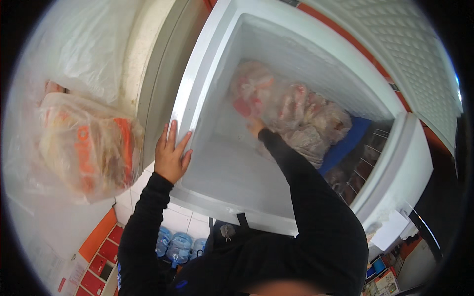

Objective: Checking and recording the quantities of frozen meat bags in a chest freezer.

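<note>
Inside, reddish bag (253, 81), just beyond right hand (255, 127)

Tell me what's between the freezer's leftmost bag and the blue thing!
Other cloudy plastic bags lie between the leftmost bag and the blue thing, as the head view shows.

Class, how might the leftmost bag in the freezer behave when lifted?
The leftmost bag may be floppy outside: its clear film looks wrinkled. It could be stiff inside: the freezer looks misty. Being lumpy, it probably won't roll.
</note>
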A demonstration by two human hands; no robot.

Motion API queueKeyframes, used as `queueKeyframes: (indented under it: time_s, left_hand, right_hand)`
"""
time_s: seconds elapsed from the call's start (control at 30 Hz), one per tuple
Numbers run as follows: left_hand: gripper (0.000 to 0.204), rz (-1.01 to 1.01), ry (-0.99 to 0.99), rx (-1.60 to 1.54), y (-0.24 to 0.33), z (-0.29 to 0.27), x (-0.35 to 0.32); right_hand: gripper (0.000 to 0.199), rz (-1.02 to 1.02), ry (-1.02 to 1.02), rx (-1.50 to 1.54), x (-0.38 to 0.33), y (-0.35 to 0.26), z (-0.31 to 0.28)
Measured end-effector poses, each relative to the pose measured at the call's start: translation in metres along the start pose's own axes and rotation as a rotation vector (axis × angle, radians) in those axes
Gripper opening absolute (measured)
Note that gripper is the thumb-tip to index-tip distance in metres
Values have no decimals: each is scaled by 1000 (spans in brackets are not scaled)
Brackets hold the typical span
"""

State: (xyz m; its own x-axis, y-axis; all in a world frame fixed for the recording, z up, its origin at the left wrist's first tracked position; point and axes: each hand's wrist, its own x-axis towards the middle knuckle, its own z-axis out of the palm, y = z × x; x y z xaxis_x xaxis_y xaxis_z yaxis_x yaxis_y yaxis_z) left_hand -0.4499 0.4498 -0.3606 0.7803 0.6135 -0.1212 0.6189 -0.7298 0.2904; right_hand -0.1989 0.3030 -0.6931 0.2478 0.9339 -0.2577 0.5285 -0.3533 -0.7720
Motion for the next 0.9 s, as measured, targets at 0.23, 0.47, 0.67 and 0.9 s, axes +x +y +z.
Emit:
queueKeyframes:
  time_s: [0.23,0.47,0.67,0.9]
  left_hand:
    - [59,64,151,12,2,9,-3]
    - [66,-80,184,231,-27,31,-22]
    - [64,-249,492,112,118,82,-60]
    - [60,-45,478,-18,318,114,-163]
  right_hand:
    - [23,237,-328,-22,-189,-49,-149]
    - [31,289,381,84,-364,-160,-355]
    - [24,422,902,236,-567,-100,-468]
    - [19,612,1378,-120,-737,68,-530]
